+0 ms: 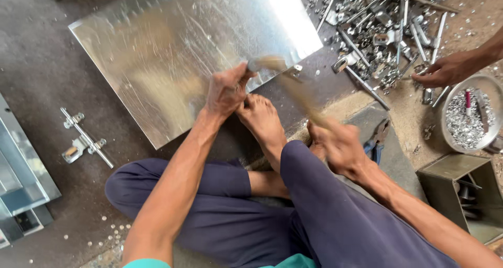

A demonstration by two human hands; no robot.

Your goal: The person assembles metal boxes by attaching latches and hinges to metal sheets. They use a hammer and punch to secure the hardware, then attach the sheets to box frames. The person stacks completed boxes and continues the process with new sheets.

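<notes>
**No packaging, labels, signs or screens**

Nothing in the head view is a package, label, sign or screen. The floor carries only bare metal goods and loose hardware, none wrapped, none tagged, with no printed surface to be seen.

Metal sheet (178,47) lies on floor ahead of the seated person; left hand (226,91) sits at its near edge, foot (262,122) just beside; right hand (339,145) grips hammer (293,89) to the right; pliers (377,139) just right of that hand; latch bolt (84,138) far left; hardware pile (382,32) top right w/ another person's hand (448,70) on it; bowl (490,87) right of pile; open box (461,168) below bowl.
</notes>
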